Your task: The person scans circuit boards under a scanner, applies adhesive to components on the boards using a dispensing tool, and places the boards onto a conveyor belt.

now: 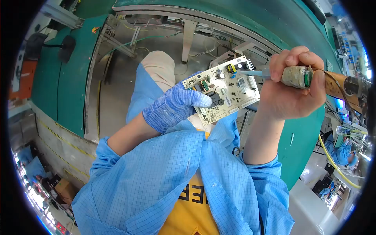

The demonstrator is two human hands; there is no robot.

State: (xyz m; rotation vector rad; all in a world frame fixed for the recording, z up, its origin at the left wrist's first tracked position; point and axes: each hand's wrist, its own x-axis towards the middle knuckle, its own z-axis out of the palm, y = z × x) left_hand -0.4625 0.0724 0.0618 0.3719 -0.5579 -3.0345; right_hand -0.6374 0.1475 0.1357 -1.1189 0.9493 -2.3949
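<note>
My left hand (174, 105), in a blue knitted glove, grips a pale circuit board (231, 92) at its left edge, with the thumb over the top face. The board is tilted above my lap and carries black, yellow and green parts and white connectors. Bare and raised on the right, my right hand (295, 84) is closed around a tool with a tape-wrapped handle (296, 76). From that hand a light-blue tip (255, 73) points left to the board's upper right part. Whether the tip touches the board I cannot tell.
A green workbench (290, 147) lies at the right, partly under my right arm. Another green table (47, 84) stands at the left. A yellow hose (333, 162) curves at the far right, near a person in blue (342, 152).
</note>
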